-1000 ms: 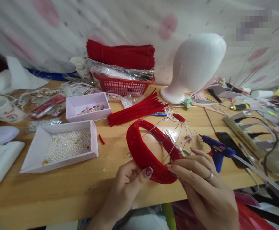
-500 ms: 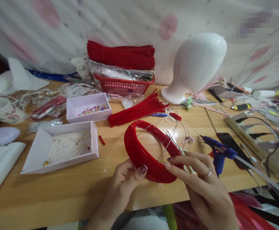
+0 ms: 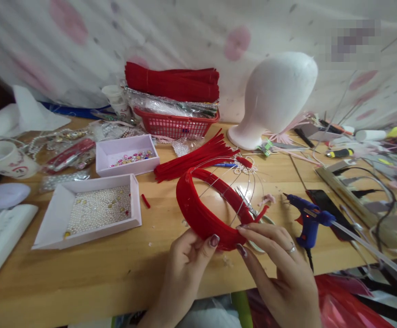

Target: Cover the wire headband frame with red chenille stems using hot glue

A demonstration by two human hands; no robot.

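Note:
Between my hands is a red velvety headband-like ring [image 3: 198, 214] with thin wire loops arching from it and a small red piece [image 3: 244, 162] at their top. My left hand [image 3: 190, 259] grips its near left side, thumb on the outer face and fingers behind. My right hand [image 3: 277, 264] pinches the near right edge between thumb and fingertips. Behind the ring lie scissors [image 3: 249, 205], partly hidden. To the right a blue glue gun [image 3: 309, 216] rests on the table with a glue stick in its back.
Pale trays [image 3: 50, 218] of beads and gems stand left. A bundle of red fuzzy stems [image 3: 191, 157] lies behind the ring, near a red basket [image 3: 178, 125] and a white foam head [image 3: 277, 95]. A phone [image 3: 333, 214] and a power strip [image 3: 355, 196] with cables are right.
The ring has tilted up slightly. My right thumb has come out to the front of the edge, and a short red stem with a pink tip now shows by the ring's right side.

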